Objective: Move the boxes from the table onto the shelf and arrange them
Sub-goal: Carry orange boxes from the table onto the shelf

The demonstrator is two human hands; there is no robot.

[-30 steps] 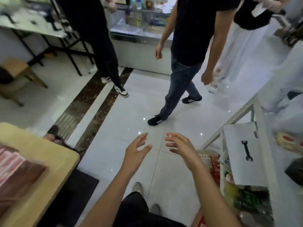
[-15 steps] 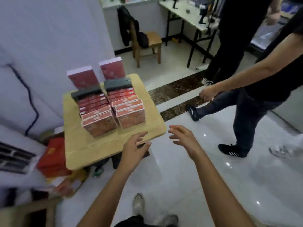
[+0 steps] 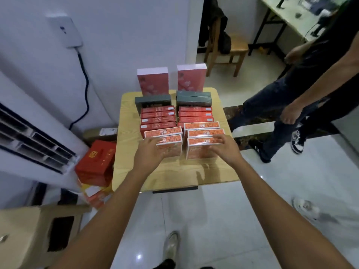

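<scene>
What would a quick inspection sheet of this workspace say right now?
Surface: wooden table, front strip bare.
Job's things: two columns of boxes: pink boxes upright at the back, then grey boxes, red boxes, orange boxes in front; no shelf in view.
Clutter: red carton and cardboard box on the floor left of the table.
Grippers: left hand and right hand each lay fingers over a front orange box.
Cables: black cable hangs from a white wall box.
Surroundings: air conditioner at left, chair with jacket behind, person standing at right.
</scene>
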